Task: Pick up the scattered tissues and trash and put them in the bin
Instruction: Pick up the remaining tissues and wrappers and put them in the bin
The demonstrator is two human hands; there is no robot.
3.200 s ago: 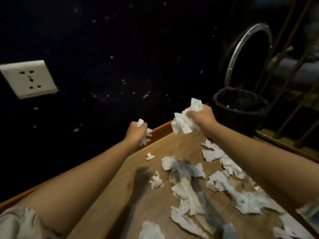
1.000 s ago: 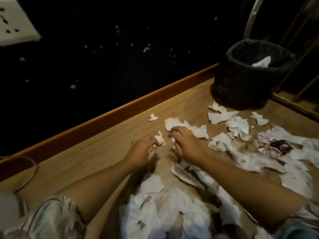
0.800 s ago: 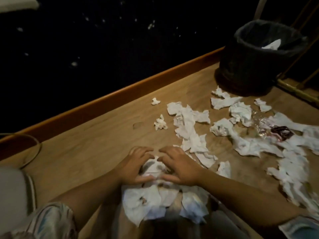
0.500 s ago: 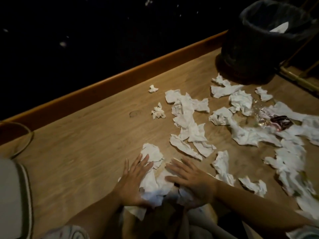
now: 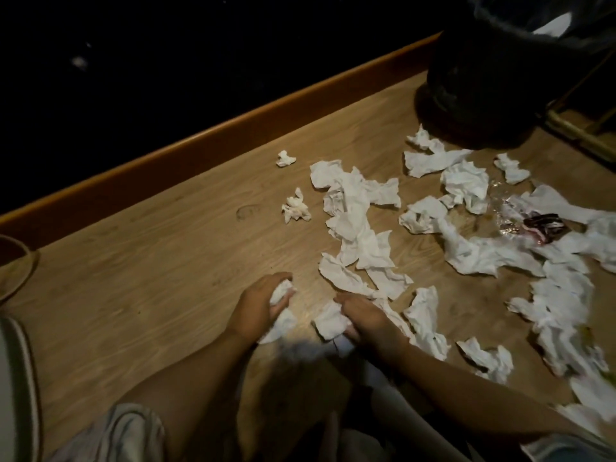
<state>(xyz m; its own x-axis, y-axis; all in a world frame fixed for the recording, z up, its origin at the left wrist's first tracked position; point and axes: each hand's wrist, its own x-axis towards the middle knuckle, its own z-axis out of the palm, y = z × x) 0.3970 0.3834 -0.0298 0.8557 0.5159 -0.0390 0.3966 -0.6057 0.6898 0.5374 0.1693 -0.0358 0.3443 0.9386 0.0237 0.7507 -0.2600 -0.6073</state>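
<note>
Your left hand (image 5: 258, 306) clenches a tissue wad (image 5: 281, 303) low on the wooden floor (image 5: 150, 278); your right hand (image 5: 368, 320) seems, in the dim light, to grip another tissue (image 5: 330, 321). Scattered tissues (image 5: 360, 228) spread rightward toward the black bin (image 5: 483, 95). Bare boards run left to the skirting edge (image 5: 200, 145).

Wood-grain floor (image 5: 140, 295), dimly lit w/ a brighter patch just beyond the fingers. Orange-brown skirting board (image 5: 233, 135) runs diagonally further out; dark speckled wall (image 5: 166, 55) above it.
</note>
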